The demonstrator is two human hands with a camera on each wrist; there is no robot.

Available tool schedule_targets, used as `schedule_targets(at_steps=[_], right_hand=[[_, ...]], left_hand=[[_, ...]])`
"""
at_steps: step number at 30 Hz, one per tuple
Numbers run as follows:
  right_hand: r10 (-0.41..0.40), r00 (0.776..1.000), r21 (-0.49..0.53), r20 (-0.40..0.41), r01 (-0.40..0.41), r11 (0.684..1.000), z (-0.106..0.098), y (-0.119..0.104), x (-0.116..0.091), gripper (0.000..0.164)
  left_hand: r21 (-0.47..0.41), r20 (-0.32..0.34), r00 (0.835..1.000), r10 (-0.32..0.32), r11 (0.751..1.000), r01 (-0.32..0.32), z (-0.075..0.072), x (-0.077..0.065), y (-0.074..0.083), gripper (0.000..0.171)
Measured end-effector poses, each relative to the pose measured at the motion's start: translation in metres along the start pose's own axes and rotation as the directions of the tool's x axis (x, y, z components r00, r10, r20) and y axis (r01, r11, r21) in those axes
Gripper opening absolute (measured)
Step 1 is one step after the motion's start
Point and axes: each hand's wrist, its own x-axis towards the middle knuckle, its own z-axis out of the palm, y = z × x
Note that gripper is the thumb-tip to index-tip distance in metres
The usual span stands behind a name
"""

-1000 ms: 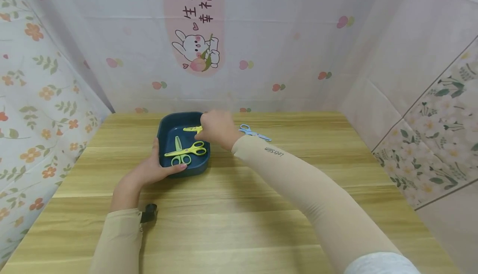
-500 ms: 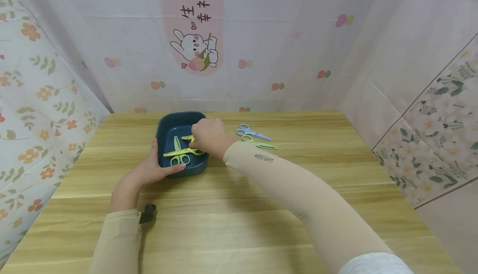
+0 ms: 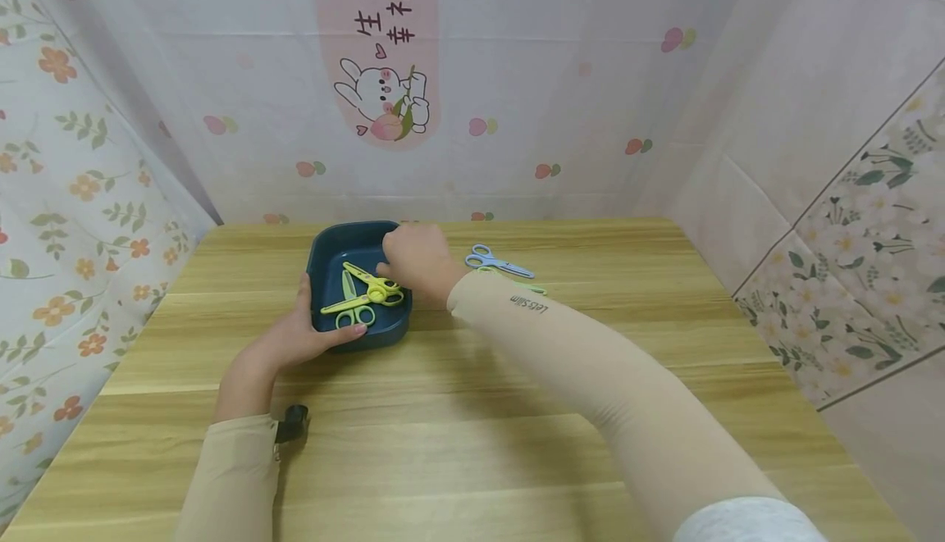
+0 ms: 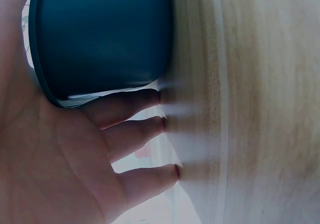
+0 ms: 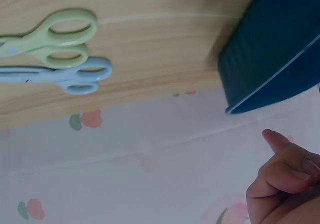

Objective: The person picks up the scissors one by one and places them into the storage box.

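Note:
My left hand [image 3: 291,330] grips the near-left corner of a dark blue bin [image 3: 402,330], thumb over the near rim and other fingers along the outside. Inside lie light green scissors [image 3: 356,317] and two yellow scissors [image 3: 335,307] crossing each other. Over the bin's right rim, my right hand [image 3: 417,257] hovers with its fingers bent and nothing seen in them. In the right wrist view that hand [image 5: 285,181] shows one digit pointing out beside the bin [image 5: 270,48]. Blue scissors [image 3: 498,261] and green scissors [image 3: 537,289] lie on the table to the right, the green pair partly behind my sleeve.
The wooden table [image 3: 413,444] meets a printed curtain [image 3: 576,99] just behind the bin. Floral cloth [image 3: 81,222] hangs on the left side, with more patterned sheeting [image 3: 849,239] on the right.
My right hand lowered yellow scissors into the bin and let go of them; they now lie across the other yellow pair. The hand rose slightly afterward. My left hand stays on the bin.

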Motion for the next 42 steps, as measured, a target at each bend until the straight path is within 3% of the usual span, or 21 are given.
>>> schedule_targets(at_steps=[9, 16, 25, 36, 42], right_hand=[[0.04, 0.999, 0.046, -0.01, -0.039, 0.998, -0.017, 0.028, -0.005, 0.039], [0.06, 0.998, 0.052, -0.035, -0.058, 0.997, -0.018, 0.048, -0.011, 0.041], [0.108, 0.994, 0.083, 0.002, -0.108, 0.991, -0.014, 0.069, -0.021, 0.056], [0.115, 0.988, 0.101, 0.106, -0.125, 0.987, -0.007, 0.089, -0.029, 0.054], [0.122, 0.987, 0.108, 0.105, -0.133, 0.985, -0.002, 0.103, -0.037, 0.048]], left_hand=[[0.001, -0.001, 1.0, -0.006, 1.0, 0.006, -0.001, -0.001, 0.001, 0.148], [0.009, 0.001, 1.0, -0.006, 1.0, 0.005, 0.0, -0.001, 0.0, 0.148], [-0.005, -0.004, 1.0, 0.015, 1.0, -0.015, 0.0, -0.001, 0.001, 0.147], [-0.006, -0.007, 1.0, 0.016, 1.0, -0.016, -0.001, -0.001, 0.001, 0.147], [-0.005, -0.007, 1.0, 0.02, 1.0, -0.02, -0.001, -0.001, 0.001, 0.147]])
